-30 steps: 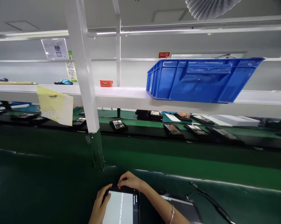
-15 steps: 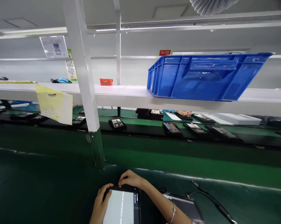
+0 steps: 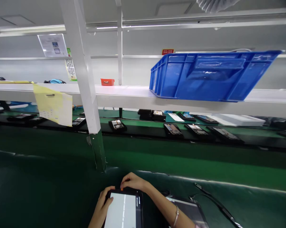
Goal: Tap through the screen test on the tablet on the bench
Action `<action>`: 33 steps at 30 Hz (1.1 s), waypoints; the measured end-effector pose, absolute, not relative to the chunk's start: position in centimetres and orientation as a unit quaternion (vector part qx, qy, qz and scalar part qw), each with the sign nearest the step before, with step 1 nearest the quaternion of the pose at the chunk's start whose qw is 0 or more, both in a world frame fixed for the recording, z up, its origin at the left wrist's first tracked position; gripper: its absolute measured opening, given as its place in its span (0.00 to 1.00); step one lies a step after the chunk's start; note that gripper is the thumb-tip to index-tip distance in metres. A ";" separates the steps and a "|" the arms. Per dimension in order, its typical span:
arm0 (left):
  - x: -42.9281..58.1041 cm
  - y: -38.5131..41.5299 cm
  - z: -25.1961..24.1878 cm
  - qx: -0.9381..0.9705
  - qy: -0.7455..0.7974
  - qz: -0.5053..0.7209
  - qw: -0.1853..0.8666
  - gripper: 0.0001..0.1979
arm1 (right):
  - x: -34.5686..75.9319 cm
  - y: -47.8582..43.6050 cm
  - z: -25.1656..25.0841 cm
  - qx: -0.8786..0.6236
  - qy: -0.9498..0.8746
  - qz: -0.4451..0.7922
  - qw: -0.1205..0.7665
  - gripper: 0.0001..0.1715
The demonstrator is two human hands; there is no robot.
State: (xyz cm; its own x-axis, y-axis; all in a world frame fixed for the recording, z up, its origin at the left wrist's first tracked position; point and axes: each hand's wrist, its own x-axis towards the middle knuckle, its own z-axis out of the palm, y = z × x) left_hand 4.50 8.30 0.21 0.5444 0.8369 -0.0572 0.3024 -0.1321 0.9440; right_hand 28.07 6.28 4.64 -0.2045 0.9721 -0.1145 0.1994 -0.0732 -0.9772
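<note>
Left hand point(image 3: 100, 207) curled round the left edge of a black-framed tablet point(image 3: 122, 210), fingers wrapped on the rim; right hand point(image 3: 133, 182) lies over the top edge, fingers pressed together, tips at a small orange tab point(image 3: 121, 189); can't tell from here if that's a pinch or only contact; the tablet sits low and central in my view, screen lit pale grey with one thin vertical line, apparently on the green anti-static mat point(image 3: 38, 190), though the hands hide part of it; silver bangle point(image 3: 175, 216) on the right wrist; just right of the tablet, under the right forearm, a second dark tablet point(image 3: 187, 212) lies on the mat; a black cable point(image 3: 216, 202) runs off toward the near right; farther out, past the mat, a green conveyor point(image 3: 138, 124) carries a row of black trays point(image 3: 173, 130) with opened devices on them; beyond that, a white shelf point(image 3: 123, 95) holds a blue plastic crate point(image 3: 209, 77) at right and a small orange bin point(image 3: 107, 82) at centre; a yellow paper tag point(image 3: 53, 104) hangs off the shelf's near edge at left; a white post point(image 3: 82, 69) stands between the tag and the bin.
</note>
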 end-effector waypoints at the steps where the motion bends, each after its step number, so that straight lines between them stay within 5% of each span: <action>1: 4.5 8.3 0.2 0.706 0.406 0.257 0.520 0.32 | 28.1 6.3 4.6 -0.513 -0.572 0.524 0.368 0.06; 13: 6.2 8.6 1.2 0.715 0.448 0.257 0.471 0.26 | 28.0 6.3 4.5 -0.516 -0.568 0.524 0.368 0.09; 19: 4.5 8.7 0.2 0.700 0.382 0.271 0.539 0.32 | 28.1 6.4 4.2 -0.512 -0.572 0.523 0.370 0.10; 33: 4.6 8.4 1.1 0.683 0.409 0.266 0.544 0.30 | 28.2 6.6 3.5 -0.505 -0.575 0.524 0.375 0.08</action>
State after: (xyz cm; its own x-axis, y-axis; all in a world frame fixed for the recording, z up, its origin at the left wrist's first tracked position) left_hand 4.59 8.39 1.06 0.5233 0.8482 -0.0820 0.2701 -0.0738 0.9600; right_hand 28.21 6.60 3.47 -0.2101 0.9728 -0.0975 0.1881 -0.0576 -0.9805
